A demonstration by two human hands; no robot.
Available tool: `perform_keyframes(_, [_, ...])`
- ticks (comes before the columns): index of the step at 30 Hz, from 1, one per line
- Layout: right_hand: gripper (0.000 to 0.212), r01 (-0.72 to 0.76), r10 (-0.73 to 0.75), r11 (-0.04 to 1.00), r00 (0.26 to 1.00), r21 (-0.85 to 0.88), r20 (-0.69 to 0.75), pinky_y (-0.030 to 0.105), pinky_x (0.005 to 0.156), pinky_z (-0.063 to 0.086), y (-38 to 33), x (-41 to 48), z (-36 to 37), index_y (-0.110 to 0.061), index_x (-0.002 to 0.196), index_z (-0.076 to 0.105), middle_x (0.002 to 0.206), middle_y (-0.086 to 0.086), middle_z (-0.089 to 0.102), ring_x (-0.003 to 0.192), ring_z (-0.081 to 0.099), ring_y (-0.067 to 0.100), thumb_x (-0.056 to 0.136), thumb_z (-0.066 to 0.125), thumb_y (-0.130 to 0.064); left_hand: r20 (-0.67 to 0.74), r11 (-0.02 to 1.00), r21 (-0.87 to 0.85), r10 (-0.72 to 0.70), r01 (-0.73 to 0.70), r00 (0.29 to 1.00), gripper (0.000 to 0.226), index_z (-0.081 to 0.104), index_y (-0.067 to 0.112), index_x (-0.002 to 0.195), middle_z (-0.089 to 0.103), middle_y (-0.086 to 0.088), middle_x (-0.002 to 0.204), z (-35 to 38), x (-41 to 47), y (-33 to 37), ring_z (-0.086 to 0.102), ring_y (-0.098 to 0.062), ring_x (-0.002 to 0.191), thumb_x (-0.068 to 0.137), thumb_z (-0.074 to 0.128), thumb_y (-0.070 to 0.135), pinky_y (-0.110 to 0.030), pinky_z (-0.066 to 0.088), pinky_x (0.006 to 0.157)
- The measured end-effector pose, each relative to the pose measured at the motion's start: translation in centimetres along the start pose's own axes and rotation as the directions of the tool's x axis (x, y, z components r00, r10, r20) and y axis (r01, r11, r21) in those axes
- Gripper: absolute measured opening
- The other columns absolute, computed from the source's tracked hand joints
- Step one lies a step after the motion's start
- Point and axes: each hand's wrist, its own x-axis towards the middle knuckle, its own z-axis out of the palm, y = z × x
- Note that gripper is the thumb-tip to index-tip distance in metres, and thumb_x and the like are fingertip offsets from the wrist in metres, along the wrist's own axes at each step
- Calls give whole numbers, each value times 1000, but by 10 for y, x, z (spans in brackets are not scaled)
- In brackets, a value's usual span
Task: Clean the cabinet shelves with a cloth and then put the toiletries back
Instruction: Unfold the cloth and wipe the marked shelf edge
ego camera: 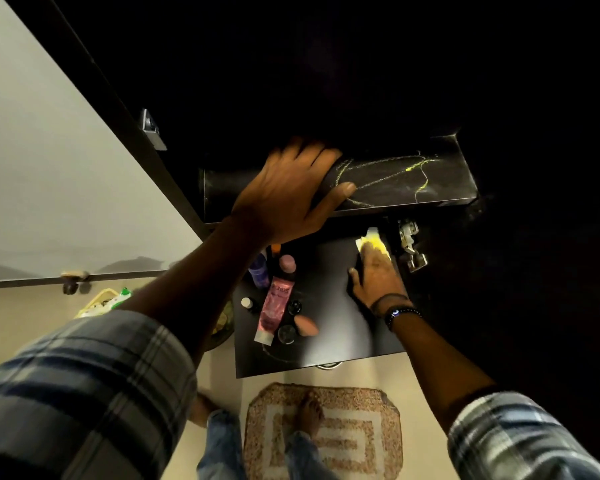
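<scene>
I look down into a dark cabinet. My left hand (293,188) rests spread over the front edge of the upper shelf (413,181), which carries yellow scribbled marks. My right hand (376,275) presses a yellow cloth (373,242) flat against the back right of the lower shelf (329,344). Toiletries stand on the left of that lower shelf: a pink tube (274,308), a blue bottle (260,270), a pink-capped bottle (287,266), a small white-capped vial (246,303), a peach sponge (305,325) and two dark round jars (286,333).
The pale cabinet door (49,168) hangs open on the left, a metal hinge (409,244) sits on the right wall. Below are a patterned floor mat (326,431) with my feet, and a yellow basket (101,301) on the floor at left.
</scene>
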Motion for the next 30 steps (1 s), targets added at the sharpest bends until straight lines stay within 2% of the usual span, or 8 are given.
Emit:
perform_keyframes(4, [63,-144,143,984,990,107,14,39,106,39,3,38,-16,0,143,26,140,26,42,126,46,38,90,52,-22,5,1000,-5,-3,3,1000,57,43,17,132,53,-4,127,1,-1,0,48,-24,115,93,30,56,-37,38,92])
perform_keyframes(8, [53,4,-20,997,981,80,195,38,105,36,-21,39,-15,-6,143,30,146,21,37,129,42,38,93,46,-17,9,1000,-10,-1,1,1000,55,44,17,131,54,-5,125,1,-1,0,50,-24,112,93,31,55,-35,39,91])
perform_keyframes(11, [46,-92,86,994,991,58,103,38,90,46,-11,15,-15,-1,131,41,124,23,56,109,57,39,87,53,-8,-3,1000,-12,13,-13,1000,55,45,17,131,54,-5,125,0,-1,0,50,-24,112,93,33,55,-35,39,90])
perform_keyframes(14, [60,-202,205,976,978,81,-29,37,108,39,5,-14,-4,5,137,33,132,26,49,123,47,38,82,56,0,-29,1000,0,29,-29,999,55,46,16,131,55,-6,125,2,-1,-1,50,-25,112,93,34,54,-35,40,90])
perform_keyframes(19, [51,103,-113,980,992,172,50,41,102,43,-1,-17,9,-11,137,46,138,16,50,123,51,37,87,48,-5,-37,1000,13,15,-15,999,55,47,18,128,54,-4,126,4,1,-4,48,-25,114,93,31,57,-36,39,92])
perform_keyframes(23, [47,-115,132,971,989,209,-72,39,101,43,12,-28,10,-6,132,51,133,19,54,120,53,38,85,50,-2,-35,1000,17,20,-19,999,57,47,17,129,54,-5,127,6,1,-4,48,-25,116,93,30,57,-36,39,94])
perform_keyframes(27, [66,298,-322,943,930,151,176,38,84,52,-8,-79,10,-26,148,23,133,14,54,101,62,37,89,47,-8,-33,1000,13,24,-24,999,57,47,17,129,54,-5,127,7,1,-5,48,-25,115,93,30,58,-36,39,93])
perform_keyframes(30, [56,248,-273,953,952,175,138,34,99,46,-5,-107,23,-19,148,26,141,13,48,117,57,30,95,44,-13,-45,999,16,30,-29,999,57,47,17,128,54,-5,125,7,0,-5,50,-25,112,93,29,58,-35,39,90])
